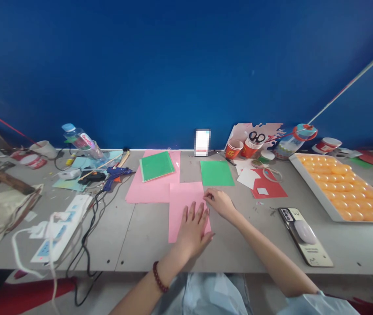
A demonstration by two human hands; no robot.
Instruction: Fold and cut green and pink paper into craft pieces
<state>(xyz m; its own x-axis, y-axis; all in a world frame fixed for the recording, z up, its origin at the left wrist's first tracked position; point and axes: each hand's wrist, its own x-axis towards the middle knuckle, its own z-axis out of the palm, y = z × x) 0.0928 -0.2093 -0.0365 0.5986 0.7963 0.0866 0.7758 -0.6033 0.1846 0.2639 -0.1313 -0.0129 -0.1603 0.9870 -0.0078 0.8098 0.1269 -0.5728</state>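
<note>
The left hand point(193, 229) lies spread on the small pink sheet point(186, 194), near the front edge of the counter point(232, 253); the right hand point(219, 204) bunches its fingers at the sheet's right side, whether pinching I can't tell; if the left palm slipped, paper might skew; a larger pink sheet point(150, 193), overlapped behind, could drag along; a green sheet point(217, 173) crowds beyond; paper cups point(233, 151) stand by the back edge.
</note>
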